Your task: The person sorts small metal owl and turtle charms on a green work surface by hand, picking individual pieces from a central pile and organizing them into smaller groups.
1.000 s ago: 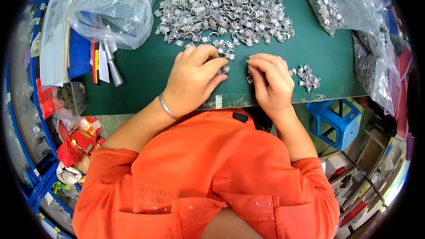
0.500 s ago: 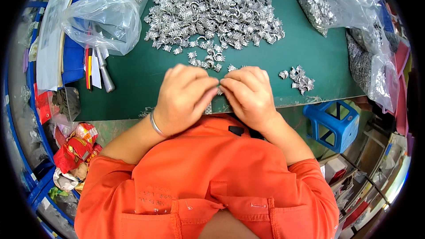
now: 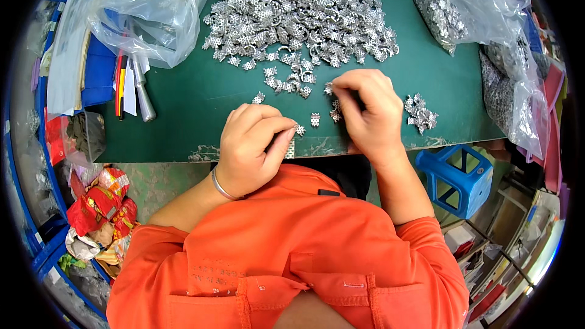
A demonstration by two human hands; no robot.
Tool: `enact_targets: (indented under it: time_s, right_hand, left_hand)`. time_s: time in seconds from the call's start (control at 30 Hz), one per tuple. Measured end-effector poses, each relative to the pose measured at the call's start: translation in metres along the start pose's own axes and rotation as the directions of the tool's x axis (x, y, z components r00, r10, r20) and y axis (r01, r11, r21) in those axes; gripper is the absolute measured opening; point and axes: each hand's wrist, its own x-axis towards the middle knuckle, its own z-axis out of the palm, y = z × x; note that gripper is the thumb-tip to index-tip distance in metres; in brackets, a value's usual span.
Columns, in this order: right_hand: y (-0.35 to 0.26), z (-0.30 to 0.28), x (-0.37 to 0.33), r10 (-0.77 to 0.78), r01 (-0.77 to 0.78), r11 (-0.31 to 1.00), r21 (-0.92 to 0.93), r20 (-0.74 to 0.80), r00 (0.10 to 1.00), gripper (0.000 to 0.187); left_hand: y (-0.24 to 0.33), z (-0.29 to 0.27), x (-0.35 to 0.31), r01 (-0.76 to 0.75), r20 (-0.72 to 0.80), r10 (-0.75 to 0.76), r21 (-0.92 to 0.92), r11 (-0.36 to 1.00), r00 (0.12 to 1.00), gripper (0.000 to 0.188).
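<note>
On the green table top, the hands have moved apart. The left hand pinches a small silver metal clip; the right hand reaches up and pinches another clip by the big shiny pile.

blue stool, clear bags, snack wrappers

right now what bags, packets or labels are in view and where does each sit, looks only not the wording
Clear plastic bag: far left of the green table, puffed up, nearly empty.
Clear bags of small silver metal parts: far right of the table, crumpled, grey-silver inside.
Red and yellow snack wrappers: below the table's left edge, crumpled.
No screens or signs visible.
</note>
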Motion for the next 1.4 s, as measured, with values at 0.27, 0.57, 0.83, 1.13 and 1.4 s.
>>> enact_targets:
  time_s: [0.27, 0.57, 0.83, 1.13, 1.4]
  right_hand:
    - [0.0, -0.032, -0.021, 0.086, -0.084, 0.996, -0.038, 0.071, 0.994, 0.017]
    - [0.004, -0.017, 0.001, -0.062, 0.077, 0.991, -0.113, 0.132, 0.989, 0.016]
    - [0.001, -0.037, -0.001, 0.348, -0.297, 0.877, 0.377, -0.071, 0.935, 0.009]
    - [-0.012, -0.034, -0.033, 0.142, -0.174, 0.959, 0.223, 0.153, 0.978, 0.012]
    - [-0.016, -0.035, -0.043, 0.336, -0.356, 0.862, 0.36, 0.119, 0.934, 0.015]
  left_hand:
    - [-0.002, -0.001, -0.004, 0.023, -0.053, -0.026, -0.058, 0.998, 0.998, 0.015]
    - [-0.003, -0.002, -0.003, 0.028, -0.065, -0.035, -0.092, 0.995, 0.997, 0.014]
    - [0.011, -0.015, 0.003, 0.677, 0.684, -0.19, -0.728, -0.108, 0.704, 0.049]
    - [0.019, 0.024, 0.003, 0.532, 0.794, -0.158, -0.525, -0.664, 0.587, 0.081]
    - [0.018, 0.025, 0.003, 0.545, 0.784, -0.135, -0.533, -0.647, 0.606, 0.082]
